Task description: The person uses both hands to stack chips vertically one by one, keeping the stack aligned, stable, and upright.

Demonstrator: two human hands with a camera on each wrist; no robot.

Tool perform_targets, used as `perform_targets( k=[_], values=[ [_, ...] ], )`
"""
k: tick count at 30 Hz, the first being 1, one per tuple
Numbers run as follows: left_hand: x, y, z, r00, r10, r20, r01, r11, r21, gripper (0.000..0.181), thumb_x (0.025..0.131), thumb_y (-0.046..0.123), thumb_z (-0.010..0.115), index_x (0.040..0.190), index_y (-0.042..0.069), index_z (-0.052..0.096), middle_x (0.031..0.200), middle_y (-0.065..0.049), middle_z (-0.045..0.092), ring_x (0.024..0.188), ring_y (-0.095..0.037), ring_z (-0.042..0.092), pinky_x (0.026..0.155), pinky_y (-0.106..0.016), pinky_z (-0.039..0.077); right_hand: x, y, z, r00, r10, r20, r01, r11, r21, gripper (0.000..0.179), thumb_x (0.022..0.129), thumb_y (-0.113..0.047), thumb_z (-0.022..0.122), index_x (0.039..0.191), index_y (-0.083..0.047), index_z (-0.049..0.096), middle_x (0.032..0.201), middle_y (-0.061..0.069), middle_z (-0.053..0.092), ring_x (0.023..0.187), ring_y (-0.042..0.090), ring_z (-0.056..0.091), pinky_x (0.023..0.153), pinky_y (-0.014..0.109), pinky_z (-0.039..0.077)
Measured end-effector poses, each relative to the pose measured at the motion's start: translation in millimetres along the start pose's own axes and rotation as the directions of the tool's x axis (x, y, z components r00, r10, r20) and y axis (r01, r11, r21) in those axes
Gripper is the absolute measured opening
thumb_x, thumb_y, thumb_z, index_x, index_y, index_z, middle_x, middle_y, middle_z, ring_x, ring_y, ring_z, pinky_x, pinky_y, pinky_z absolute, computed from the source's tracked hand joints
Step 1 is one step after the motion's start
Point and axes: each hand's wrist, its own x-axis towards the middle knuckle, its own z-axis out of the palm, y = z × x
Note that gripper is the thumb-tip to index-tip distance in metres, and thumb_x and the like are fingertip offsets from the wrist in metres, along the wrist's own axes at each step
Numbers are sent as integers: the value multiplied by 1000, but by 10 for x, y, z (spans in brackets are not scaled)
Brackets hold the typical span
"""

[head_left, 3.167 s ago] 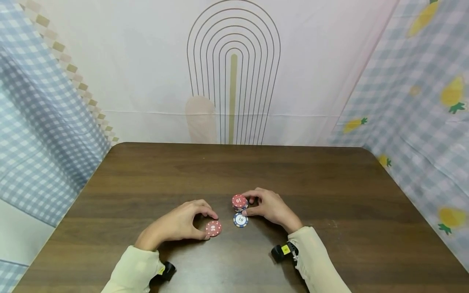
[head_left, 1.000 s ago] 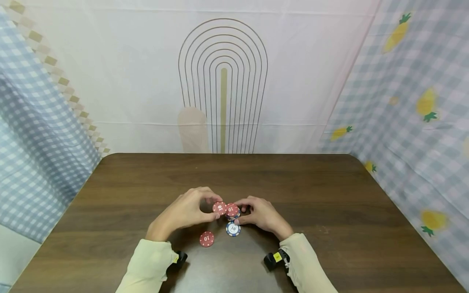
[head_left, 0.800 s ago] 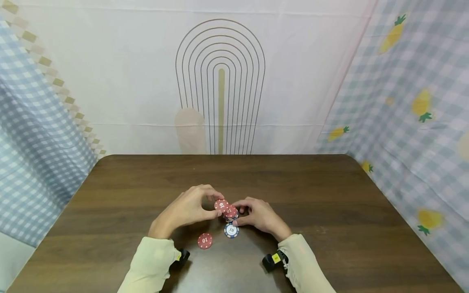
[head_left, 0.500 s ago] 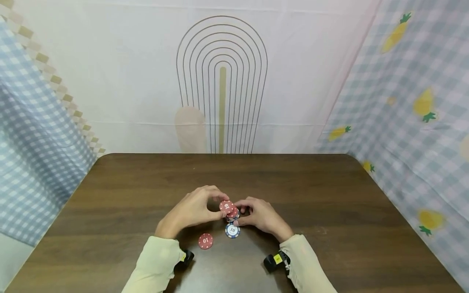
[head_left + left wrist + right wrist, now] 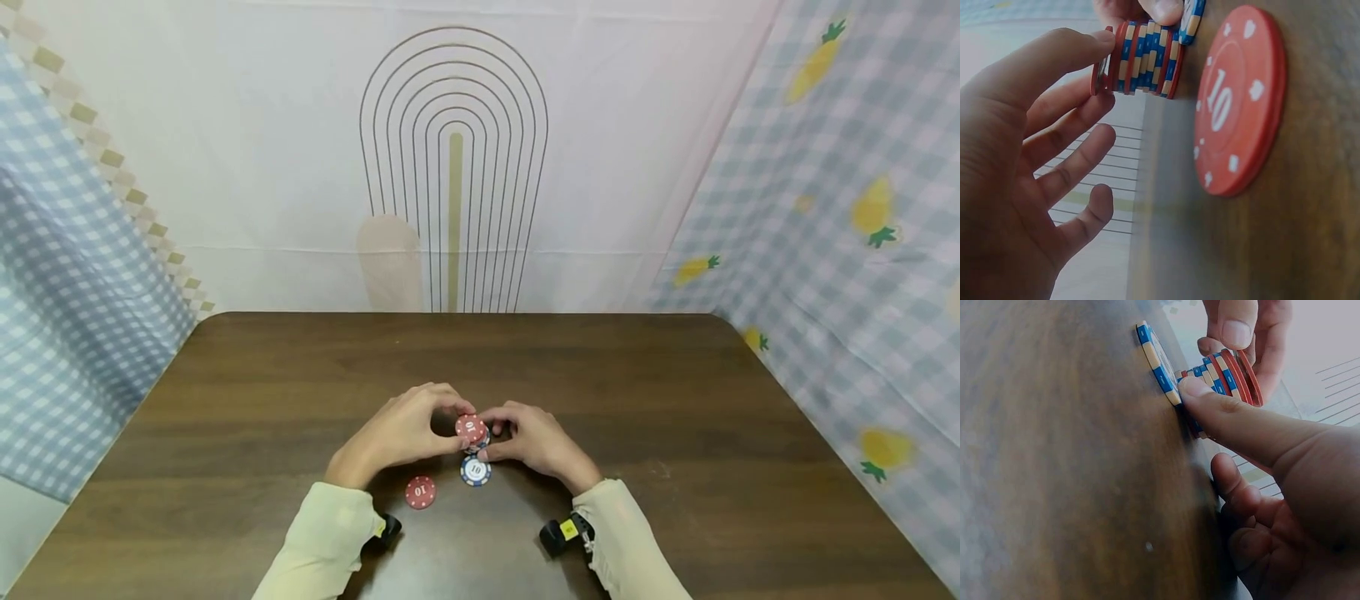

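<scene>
My left hand (image 5: 408,425) pinches a red poker chip (image 5: 470,427) marked 10 between thumb and fingertips. It sits over the top of a stack of poker chips (image 5: 1147,59), slightly tilted against the top chip, with a narrow gap showing in the left wrist view. Red and blue-and-cream edges alternate down the stack. My right hand (image 5: 536,437) holds the stack from its right side, thumb (image 5: 1200,390) at the near side and index finger at the far side. Just in front of the stack lies a blue-and-white poker chip (image 5: 476,471), close by the right thumb.
Another red poker chip (image 5: 421,492) lies flat on the brown wooden table (image 5: 300,358), front left of the stack. A white patterned cloth (image 5: 300,167) hangs behind the table, with checked cloths at both sides. Each wrist wears a small black camera (image 5: 555,538).
My left hand has lifted a red chip from the front left and carried it right, over the stack. Another red chip shows where it was. My right hand stays at the stack.
</scene>
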Motion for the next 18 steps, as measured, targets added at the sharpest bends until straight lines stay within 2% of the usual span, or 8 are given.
perform_targets(
  k=[12, 18],
  values=[
    [-24, -39, 47, 999, -21, 27, 23, 996, -81, 35, 89, 28, 85, 122, 18, 77, 114, 8, 71, 104, -11, 65, 94, -39, 55, 3, 2, 32, 1000, 8, 5, -8, 1000, 7, 41, 81, -30, 93, 118, -22, 78, 90, -9, 60, 76, 6, 50, 70, 27, 41],
    [-6, -61, 49, 999, -20, 38, 23, 997, -78, 39, 89, 30, 84, 124, 17, 75, 115, 7, 70, 105, -11, 65, 94, -39, 55, 12, 0, 10, 1000, 17, 3, -17, 1000, 6, 42, 81, -28, 93, 120, -21, 78, 90, -8, 61, 77, 8, 50, 70, 27, 42]
  ],
)
